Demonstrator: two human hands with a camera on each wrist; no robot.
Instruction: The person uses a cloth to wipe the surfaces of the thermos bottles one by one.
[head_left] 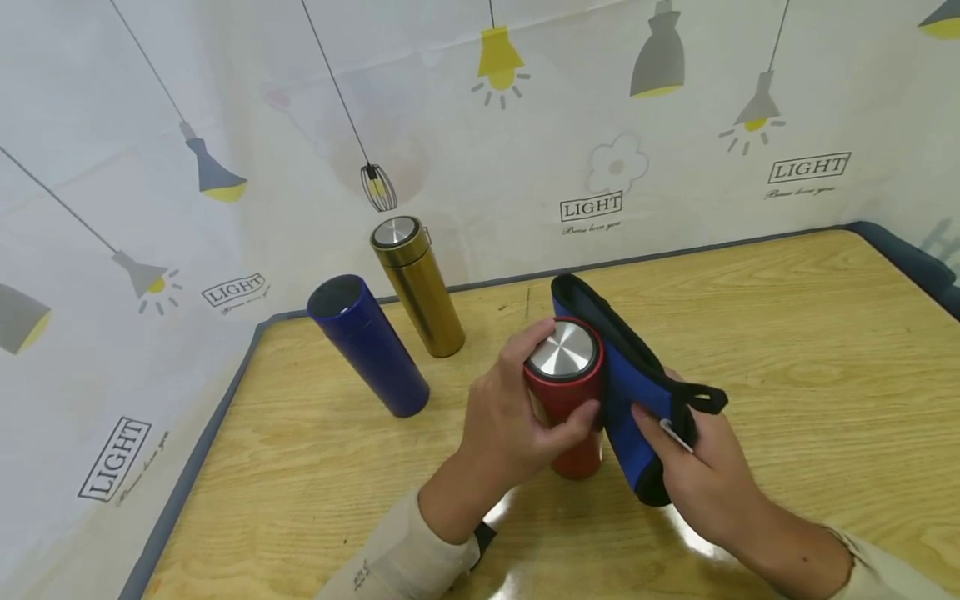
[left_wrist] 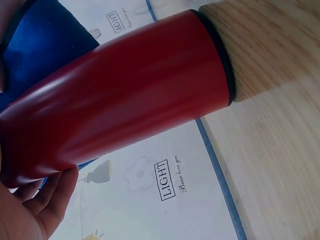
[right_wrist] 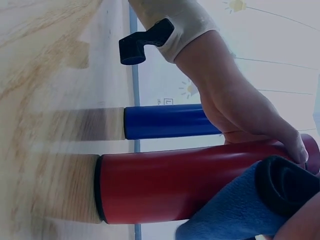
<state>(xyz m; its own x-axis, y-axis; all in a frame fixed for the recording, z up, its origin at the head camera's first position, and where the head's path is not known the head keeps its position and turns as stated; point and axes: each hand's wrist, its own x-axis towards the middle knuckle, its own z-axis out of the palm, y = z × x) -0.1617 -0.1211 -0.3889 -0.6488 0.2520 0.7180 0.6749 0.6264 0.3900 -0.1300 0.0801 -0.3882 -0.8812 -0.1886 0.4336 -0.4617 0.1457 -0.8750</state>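
Note:
A red bottle (head_left: 577, 450) with a silver lid stands upright on the table, and my left hand (head_left: 504, 417) grips it round its upper part. The right hand (head_left: 708, 467) holds a blue fabric sleeve (head_left: 633, 417) with black edging and a loop, its side against the bottle's right side. The sleeve is tilted and outside the bottle. In the left wrist view, the red bottle (left_wrist: 120, 90) shows down to its black base, with fingers of the left hand (left_wrist: 37, 210) on it. The right wrist view shows the sleeve (right_wrist: 230, 210) beside the red bottle (right_wrist: 150, 185).
A blue bottle (head_left: 375, 358) stands at the left of the wooden table (head_left: 300, 500), with a gold bottle (head_left: 427, 304) behind it near the back edge. A white cloth (head_left: 465, 108) printed with lamps hangs behind the table. A black wrist mount shows below the left sleeve cuff.

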